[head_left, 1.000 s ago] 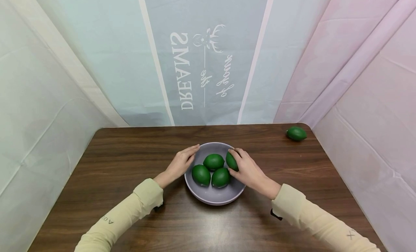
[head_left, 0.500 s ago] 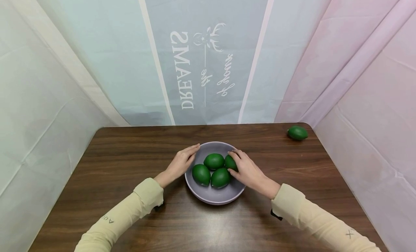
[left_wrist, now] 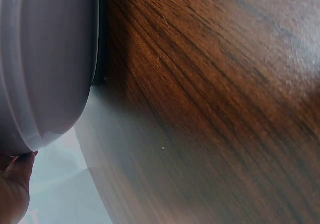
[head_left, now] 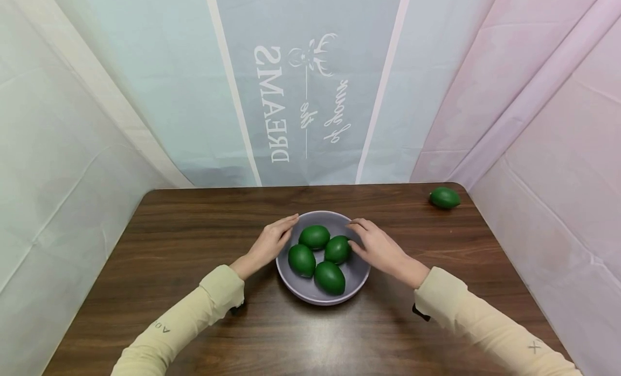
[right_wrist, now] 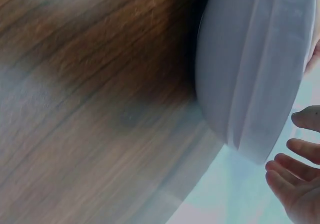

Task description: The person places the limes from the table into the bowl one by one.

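A lavender-grey bowl (head_left: 306, 294) stands on the wooden table with several dark green limes (head_left: 330, 278) inside. My left hand (head_left: 264, 246) rests at the bowl's left rim, its fingers straight. In the left wrist view its fingertips (left_wrist: 20, 171) touch the bowl's edge. My right hand (head_left: 380, 249) hovers over the right rim with fingers spread and nothing held. Its thumb tip lies close to the rightmost lime (head_left: 337, 250); whether they touch I cannot tell. The right wrist view shows loosely bent fingers (right_wrist: 295, 174) beside the bowl's rim.
One more lime (head_left: 444, 197) lies at the table's far right corner. The dark wooden table (head_left: 194, 220) is bounded by pale cloth walls (head_left: 73, 150) on the left, right and back.
My right hand has let go of a lime and drawn back slightly to the right. The limes in the bowl have shifted, the front one turning nearer me. My left hand stays put.
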`<state>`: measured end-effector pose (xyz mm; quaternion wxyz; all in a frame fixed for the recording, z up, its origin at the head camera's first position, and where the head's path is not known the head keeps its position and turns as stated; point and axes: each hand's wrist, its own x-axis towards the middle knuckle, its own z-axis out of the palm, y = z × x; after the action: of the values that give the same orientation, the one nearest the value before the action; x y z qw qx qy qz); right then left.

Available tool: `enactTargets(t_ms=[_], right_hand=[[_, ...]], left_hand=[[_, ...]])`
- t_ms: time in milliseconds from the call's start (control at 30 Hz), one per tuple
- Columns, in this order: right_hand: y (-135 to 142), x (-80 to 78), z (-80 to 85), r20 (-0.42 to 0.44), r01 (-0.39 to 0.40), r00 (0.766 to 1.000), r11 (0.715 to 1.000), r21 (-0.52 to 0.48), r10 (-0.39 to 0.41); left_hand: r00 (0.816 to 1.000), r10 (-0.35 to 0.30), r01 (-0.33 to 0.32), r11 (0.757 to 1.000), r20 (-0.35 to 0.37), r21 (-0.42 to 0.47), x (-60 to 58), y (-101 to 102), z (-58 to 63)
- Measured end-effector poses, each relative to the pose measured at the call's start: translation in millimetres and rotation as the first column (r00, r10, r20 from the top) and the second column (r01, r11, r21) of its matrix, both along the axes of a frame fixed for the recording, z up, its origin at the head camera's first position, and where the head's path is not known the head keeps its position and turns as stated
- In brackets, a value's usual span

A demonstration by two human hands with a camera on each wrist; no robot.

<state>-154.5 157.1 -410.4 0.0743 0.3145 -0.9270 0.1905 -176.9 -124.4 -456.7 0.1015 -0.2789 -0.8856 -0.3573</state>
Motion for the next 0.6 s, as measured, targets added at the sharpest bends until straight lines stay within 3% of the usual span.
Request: enactTargets(t_ms=[200,600], right_hand=[[12.9,-8.5,0.7,-0.045,-0.002,0.999,1.0,0.022,0.003],[37.3,-17.9,0.8,-0.003,0.094,0.996,0.992,0.083,-0.094]], left_hand=[[1.0,0.01,-0.01,1.0,0.009,-0.01,1.1,0.4,0.9],[1.0,0.014,-0.014,1.0,0.019,-0.004,1.3,1.3,1.4]])
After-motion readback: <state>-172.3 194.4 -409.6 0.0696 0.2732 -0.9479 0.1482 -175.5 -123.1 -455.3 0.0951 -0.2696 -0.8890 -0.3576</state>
